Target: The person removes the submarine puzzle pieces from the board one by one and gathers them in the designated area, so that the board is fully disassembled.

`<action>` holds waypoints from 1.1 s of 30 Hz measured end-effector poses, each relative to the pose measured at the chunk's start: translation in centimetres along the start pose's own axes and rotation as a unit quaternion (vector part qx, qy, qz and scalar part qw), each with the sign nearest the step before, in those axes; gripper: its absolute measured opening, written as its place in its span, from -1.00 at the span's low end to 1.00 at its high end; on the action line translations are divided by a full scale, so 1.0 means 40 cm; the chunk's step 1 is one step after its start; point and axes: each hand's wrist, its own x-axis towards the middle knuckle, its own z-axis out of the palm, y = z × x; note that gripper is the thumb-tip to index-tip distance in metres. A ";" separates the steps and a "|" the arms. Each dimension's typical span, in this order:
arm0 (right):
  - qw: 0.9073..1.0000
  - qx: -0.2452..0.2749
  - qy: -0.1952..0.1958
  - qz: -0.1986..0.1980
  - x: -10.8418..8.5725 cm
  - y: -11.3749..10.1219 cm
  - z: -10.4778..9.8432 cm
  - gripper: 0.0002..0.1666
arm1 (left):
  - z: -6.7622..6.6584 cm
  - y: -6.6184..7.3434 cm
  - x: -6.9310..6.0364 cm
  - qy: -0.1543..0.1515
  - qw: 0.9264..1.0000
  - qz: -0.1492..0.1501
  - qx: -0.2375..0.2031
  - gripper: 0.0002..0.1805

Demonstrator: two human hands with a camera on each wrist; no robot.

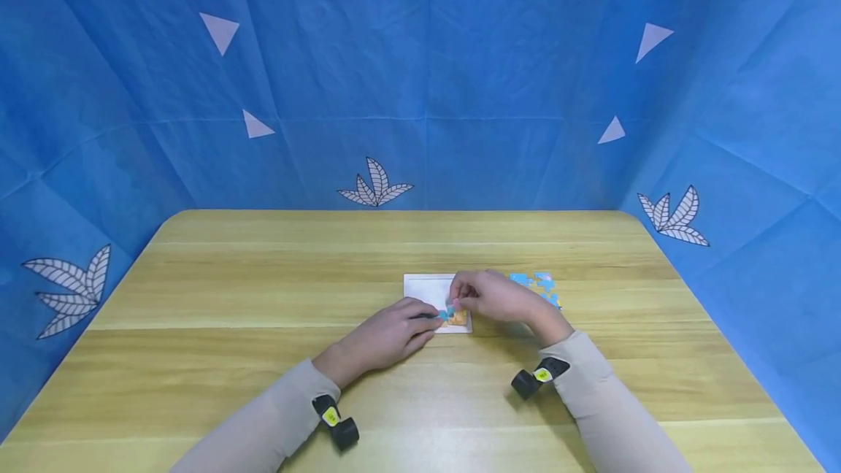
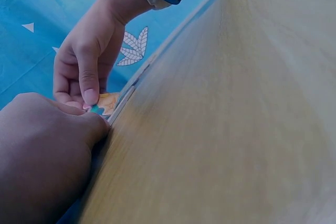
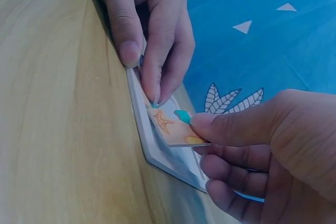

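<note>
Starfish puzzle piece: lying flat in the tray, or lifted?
Lifted at one edge: the right wrist view shows the starfish piece pinched, tray visible beneath. Whether its opposite edge touches, cannot tell.

Loose puzzle pieces (image 1: 544, 282) (partly hidden)

Starfish puzzle piece (image 3: 176, 130) — tilted over tray (image 1: 423, 287)

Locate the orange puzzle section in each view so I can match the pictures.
Head: orange puzzle section, below centre, slightly right.
Left wrist: orange puzzle section, left of centre, about mid-height.
Right wrist: orange puzzle section, slightly below centre.
Shared landmark: the right hand, thumb at this section.
</note>
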 end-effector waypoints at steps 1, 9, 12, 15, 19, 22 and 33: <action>1.000 -0.001 0.004 -0.001 -0.001 -0.001 -0.002 -0.94 | 0.001 0.000 0.000 0.002 1.000 0.002 0.000 -0.64; 1.000 0.017 0.018 0.013 -0.005 0.002 -0.022 -0.93 | -0.001 -0.001 -0.002 0.003 1.000 0.005 0.003 -0.64; 0.999 0.030 0.020 0.024 -0.012 -0.001 -0.030 -0.91 | -0.001 -0.001 -0.001 0.001 1.000 0.007 0.003 -0.64; 0.999 0.030 0.029 0.021 -0.018 -0.004 -0.035 -0.88 | -0.001 -0.001 0.000 0.000 1.000 0.010 0.004 -0.63; 0.998 0.024 0.055 0.014 -0.026 -0.002 -0.036 -0.88 | -0.002 -0.002 0.000 0.003 1.000 0.013 0.003 -0.63; 0.996 0.041 0.073 0.024 -0.036 0.004 -0.035 -0.87 | -0.003 -0.001 0.001 0.002 1.000 0.012 -0.001 -0.63; 0.988 0.092 0.123 0.030 -0.082 0.040 -0.028 -0.82 | 0.000 -0.002 0.001 0.004 1.000 0.013 0.003 -0.63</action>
